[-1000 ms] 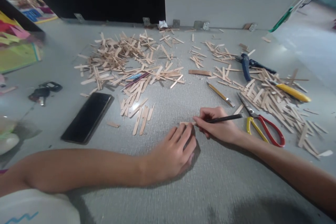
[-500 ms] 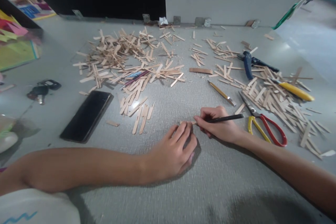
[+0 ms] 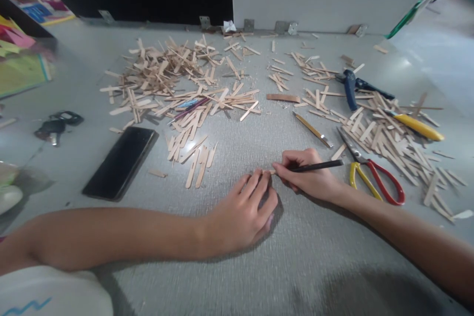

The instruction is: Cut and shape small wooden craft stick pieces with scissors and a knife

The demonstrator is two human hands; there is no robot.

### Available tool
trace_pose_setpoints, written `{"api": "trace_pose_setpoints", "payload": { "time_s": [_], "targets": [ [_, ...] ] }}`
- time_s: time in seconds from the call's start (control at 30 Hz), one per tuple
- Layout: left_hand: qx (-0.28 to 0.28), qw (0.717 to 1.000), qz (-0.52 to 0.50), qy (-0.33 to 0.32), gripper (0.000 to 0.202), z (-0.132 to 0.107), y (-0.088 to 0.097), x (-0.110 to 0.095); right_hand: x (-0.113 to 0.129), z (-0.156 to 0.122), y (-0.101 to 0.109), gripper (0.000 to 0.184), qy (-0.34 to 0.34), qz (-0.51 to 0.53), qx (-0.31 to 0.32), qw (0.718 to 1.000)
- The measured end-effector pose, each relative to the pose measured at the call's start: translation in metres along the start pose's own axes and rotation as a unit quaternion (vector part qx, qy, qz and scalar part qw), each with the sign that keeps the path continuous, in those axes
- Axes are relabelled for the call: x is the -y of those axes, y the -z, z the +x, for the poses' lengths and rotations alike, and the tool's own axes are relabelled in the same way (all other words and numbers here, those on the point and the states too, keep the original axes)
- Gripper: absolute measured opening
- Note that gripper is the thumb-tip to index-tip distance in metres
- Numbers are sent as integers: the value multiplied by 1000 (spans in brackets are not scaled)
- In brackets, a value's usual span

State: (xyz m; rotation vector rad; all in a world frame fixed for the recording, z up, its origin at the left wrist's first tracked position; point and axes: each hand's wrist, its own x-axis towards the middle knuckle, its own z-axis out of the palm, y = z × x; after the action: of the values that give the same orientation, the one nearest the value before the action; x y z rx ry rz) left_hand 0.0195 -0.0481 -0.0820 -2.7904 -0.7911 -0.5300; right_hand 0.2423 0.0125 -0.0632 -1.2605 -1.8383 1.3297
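Left hand, loosely spread, is pinning a small stick at its 1 o'clock, right hand is pinching a black pen-like tool; piece looking mid-work, loose sticks lying at 10 and 2 o'clock

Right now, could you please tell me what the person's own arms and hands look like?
The left hand and right hand are bare, with no gloves or rings visible. The left forearm and right forearm show no sleeves, watches or markings.

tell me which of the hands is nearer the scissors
Right. The right hand is close by, left of the scissors; the left hand is farther left.
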Motion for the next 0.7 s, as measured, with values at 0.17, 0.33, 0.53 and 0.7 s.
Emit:
{"api": "trace_pose_setpoints", "payload": {
  "time_s": [0.17, 0.33, 0.53, 0.7],
  "targets": [
    [-5, 1000, 4, 1, 37, 0, -1, 0, -1, 1, 0, 51, 8, -16, -5, 1000],
    [-3, 1000, 2, 1, 36, -1, -1, 0, 0, 1, 0, 51, 1, -20, -5, 1000],
    [-9, 1000, 6, 1, 36, 0, 0, 1, 1, 1, 0, 51, -5, -20, -4, 1000],
    [-11, 1000, 8, 1, 36, 1, 0, 1, 2, 1, -1, 51, 1, -20, -3, 1000]
  ]
}}
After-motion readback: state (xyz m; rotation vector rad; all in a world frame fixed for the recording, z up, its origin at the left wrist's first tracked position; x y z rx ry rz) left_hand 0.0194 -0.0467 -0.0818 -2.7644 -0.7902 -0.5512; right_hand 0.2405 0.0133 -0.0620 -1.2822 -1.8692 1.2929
